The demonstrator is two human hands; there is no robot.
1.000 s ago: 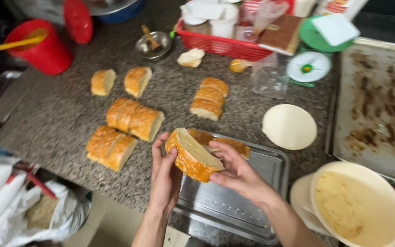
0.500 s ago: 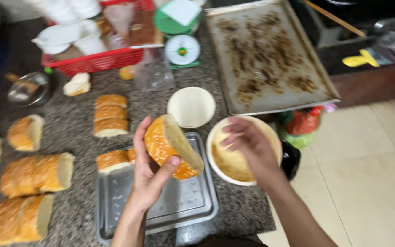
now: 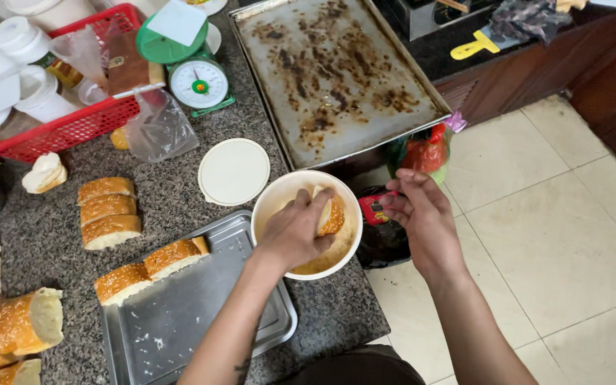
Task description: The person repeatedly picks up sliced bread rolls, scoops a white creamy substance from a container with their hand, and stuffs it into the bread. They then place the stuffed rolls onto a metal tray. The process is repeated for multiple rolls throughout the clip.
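Golden, sesame-crusted bread piece [image 3: 331,214]: one, pressed cut face down into the cream plastic bowl [image 3: 274,203] of pale yellow spread at the counter [image 3: 180,185] edge. Held by the left hand [image 3: 295,229], fingers curled over the crust. Right hand [image 3: 422,214] off the counter beside the bowl, fingers loosely bunched, nothing seen in them.

Handling, as judged: light; crisp crust, soft crumb, easily crushed; coated face likely greasy and slippery. Best gripped across the crust sides, clear of the spread.

Count, as seen:
- steel tray [image 3: 180,328], one, carrying two pieces [image 3: 151,269]
- three slices [image 3: 108,212] in a row on the granite
- larger split loaves [image 3: 12,324] at the left edge, partly cut off, number unclear
- round lid [image 3: 234,171], one
- green kitchen scale [image 3: 197,82], one
- burnt baking sheet [image 3: 336,71], one
- red basket [image 3: 73,125], one
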